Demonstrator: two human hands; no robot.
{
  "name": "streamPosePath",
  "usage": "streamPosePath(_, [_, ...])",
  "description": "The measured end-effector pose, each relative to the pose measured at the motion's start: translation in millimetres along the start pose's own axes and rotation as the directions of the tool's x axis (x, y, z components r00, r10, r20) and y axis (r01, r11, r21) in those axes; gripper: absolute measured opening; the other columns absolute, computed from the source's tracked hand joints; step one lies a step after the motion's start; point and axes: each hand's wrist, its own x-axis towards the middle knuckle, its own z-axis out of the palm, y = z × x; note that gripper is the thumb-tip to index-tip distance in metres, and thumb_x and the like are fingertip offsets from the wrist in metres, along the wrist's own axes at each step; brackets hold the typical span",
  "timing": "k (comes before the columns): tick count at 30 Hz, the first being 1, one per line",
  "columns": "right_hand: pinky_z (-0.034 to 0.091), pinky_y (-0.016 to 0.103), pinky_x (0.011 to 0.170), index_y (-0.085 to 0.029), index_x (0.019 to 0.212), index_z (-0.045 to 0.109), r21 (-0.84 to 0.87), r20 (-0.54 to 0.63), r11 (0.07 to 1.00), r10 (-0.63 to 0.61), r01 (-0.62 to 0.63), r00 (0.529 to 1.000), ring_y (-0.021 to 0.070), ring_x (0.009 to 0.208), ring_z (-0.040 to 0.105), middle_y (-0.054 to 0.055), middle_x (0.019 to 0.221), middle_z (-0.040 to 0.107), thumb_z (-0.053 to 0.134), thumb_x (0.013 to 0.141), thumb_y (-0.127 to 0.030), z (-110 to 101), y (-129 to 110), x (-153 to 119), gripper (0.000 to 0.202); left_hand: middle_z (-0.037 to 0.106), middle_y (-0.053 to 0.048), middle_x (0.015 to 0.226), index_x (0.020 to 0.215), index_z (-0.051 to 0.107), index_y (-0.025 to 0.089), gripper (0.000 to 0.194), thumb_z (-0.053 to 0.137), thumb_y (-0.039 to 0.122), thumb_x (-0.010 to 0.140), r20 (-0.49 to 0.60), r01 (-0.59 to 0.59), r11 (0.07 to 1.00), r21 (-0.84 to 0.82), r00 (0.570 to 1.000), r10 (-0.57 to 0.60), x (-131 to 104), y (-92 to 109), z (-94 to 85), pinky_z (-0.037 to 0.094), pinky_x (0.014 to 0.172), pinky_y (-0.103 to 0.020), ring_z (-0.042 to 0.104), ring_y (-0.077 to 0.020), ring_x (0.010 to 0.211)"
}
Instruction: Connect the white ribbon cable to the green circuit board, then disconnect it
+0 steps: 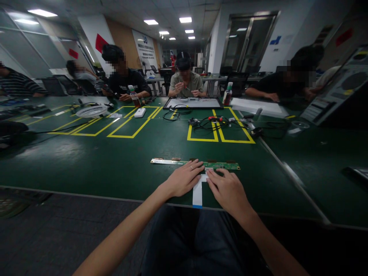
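Note:
A long, narrow green circuit board (222, 165) lies across the green table in front of me, with a bright silvery strip along its left part. My left hand (184, 178) rests with fingers stretched out over the middle of the board, its thumb against a white flat ribbon cable (197, 193). The cable runs from the board's near edge toward me, folds once, and ends in a blue tip close to the table edge. My right hand (228, 189) has thumb and index finger closed at the cable's board end. Its other fingers are bent near the board, and the exact contact is partly hidden.
Yellow tape outlines (201, 139) mark the table (126, 161). Farther back lie black cables (178, 111), a white fan-like cover (92, 111), a flat panel (194, 102) and bottles (228, 94). Several people sit around the table. A computer case (339, 86) stands right.

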Motion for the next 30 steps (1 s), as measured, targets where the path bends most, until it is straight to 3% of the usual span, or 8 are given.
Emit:
streamPosePath(18, [0.048, 0.044, 0.095, -0.022, 0.138, 0.069, -0.008, -0.027, 1.000, -0.012, 0.012, 1.000, 0.0268, 0.127, 0.062, 0.006, 0.139, 0.071, 0.049, 0.108, -0.027, 4.8, 0.5, -3.5, 0.036, 0.044, -0.011, 0.166, 0.156, 0.046, 0.018, 0.048, 0.035, 0.034, 0.112, -0.008, -0.012, 1.000, 0.006, 1.000, 0.012, 0.3, -1.6, 0.8, 0.027, 0.131, -0.047, 0.030, -0.0241, 0.160])
streamPosePath(30, [0.049, 0.049, 0.096, -0.029, 0.139, 0.069, 0.008, -0.013, 0.999, 0.036, -0.035, 0.999, 0.0310, 0.134, 0.057, 0.002, 0.141, 0.070, 0.050, 0.107, -0.031, 4.1, 3.8, -4.2, 0.037, 0.045, -0.010, 0.165, 0.154, 0.047, 0.019, 0.046, 0.036, 0.032, 0.112, 0.020, -0.010, 1.000, -0.007, 1.000, 0.010, 2.0, -1.9, -0.8, 0.026, 0.132, -0.047, 0.030, -0.0240, 0.160])
